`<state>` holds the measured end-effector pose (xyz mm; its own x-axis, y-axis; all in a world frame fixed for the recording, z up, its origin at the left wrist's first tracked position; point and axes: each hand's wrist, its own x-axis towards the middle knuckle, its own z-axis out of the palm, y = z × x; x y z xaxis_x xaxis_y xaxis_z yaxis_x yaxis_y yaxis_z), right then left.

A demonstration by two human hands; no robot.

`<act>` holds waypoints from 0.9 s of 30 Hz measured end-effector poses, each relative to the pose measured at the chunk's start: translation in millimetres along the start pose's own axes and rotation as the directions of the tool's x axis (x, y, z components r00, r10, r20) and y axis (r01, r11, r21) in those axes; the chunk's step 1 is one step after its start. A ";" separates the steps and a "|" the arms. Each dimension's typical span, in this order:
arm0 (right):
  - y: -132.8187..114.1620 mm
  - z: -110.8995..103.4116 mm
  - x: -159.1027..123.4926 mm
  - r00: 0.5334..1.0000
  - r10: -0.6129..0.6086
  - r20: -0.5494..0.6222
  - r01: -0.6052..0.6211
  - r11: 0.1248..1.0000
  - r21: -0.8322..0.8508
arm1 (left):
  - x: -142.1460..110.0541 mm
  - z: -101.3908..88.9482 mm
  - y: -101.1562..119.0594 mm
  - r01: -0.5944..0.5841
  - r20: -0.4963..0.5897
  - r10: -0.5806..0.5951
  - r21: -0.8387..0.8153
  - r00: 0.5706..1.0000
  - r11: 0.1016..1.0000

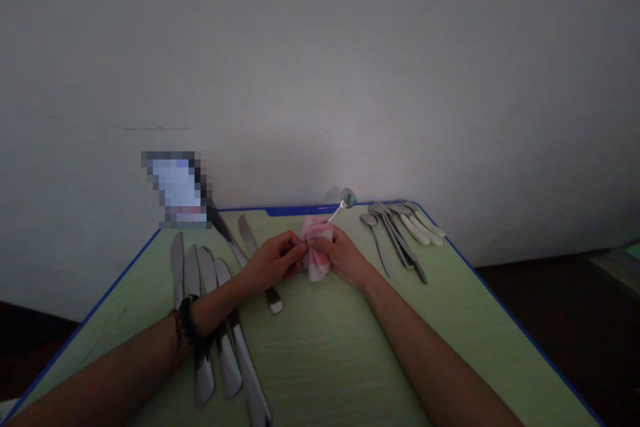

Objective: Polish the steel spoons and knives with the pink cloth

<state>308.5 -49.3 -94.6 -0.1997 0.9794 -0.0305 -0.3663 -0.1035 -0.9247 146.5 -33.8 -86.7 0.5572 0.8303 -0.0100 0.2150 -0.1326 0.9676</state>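
Above the middle of the green table, a spoon [335,212] points away to the upper right, its bowl towards the wall. A pink and white cloth [319,268] is bunched around its handle. My right hand [343,253] is closed on this cloth, with the thumb pressed over it. The fingers of my left hand [280,257] are pinched together at the left side of the cloth, where the end of the spoon's handle appears to be; the exact grip is partly hidden. Beneath my left hand lies a table knife [275,301].
Several table knives [230,363] lie under and beside my left forearm. A phone [177,190], blurred out, leans at the back left. Several spoons [395,240], some with white handles [415,230], lie at the back right. A wall [320,80] stands behind the blue-edged table [340,360].
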 end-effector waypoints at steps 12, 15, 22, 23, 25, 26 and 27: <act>-0.6 -0.4 -0.1 1.000 -0.014 0.015 0.015 0.999 -0.037 | -0.7 0.3 -0.3 0.000 0.014 0.000 -0.023 1.000 1.000; -0.9 0.5 -0.7 1.000 -0.011 0.007 0.011 1.000 -0.025 | -0.8 0.4 0.0 0.002 0.014 -0.002 -0.022 1.000 1.000; 0.2 -0.8 0.1 1.000 -0.005 0.011 0.005 0.999 -0.036 | -1.0 0.0 2.5 0.003 0.011 -0.003 0.014 1.000 1.000; 0.3 -0.8 0.1 1.000 -0.006 0.007 0.006 0.999 -0.034 | -0.9 -0.3 2.2 0.004 0.013 -0.004 0.016 1.000 1.000; 0.3 -0.4 -0.2 1.000 -0.005 0.010 0.006 1.000 -0.031 | -0.8 -1.1 1.3 0.006 0.014 -0.007 0.026 1.000 1.000; 0.3 -0.1 -0.5 1.000 -0.003 0.016 0.004 1.000 -0.027 | -0.8 -1.5 0.9 0.008 0.013 -0.008 0.032 1.000 0.999; 0.1 0.3 -0.8 1.000 -0.001 0.021 0.002 1.000 -0.020 | -0.8 -1.8 0.5 0.008 0.012 -0.008 0.038 1.000 0.999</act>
<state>308.3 -50.2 -94.6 -0.2182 0.9757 -0.0213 -0.3487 -0.0983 -0.9321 144.7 -33.6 -85.8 0.5654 0.8245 -0.0209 0.2497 -0.1470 0.9571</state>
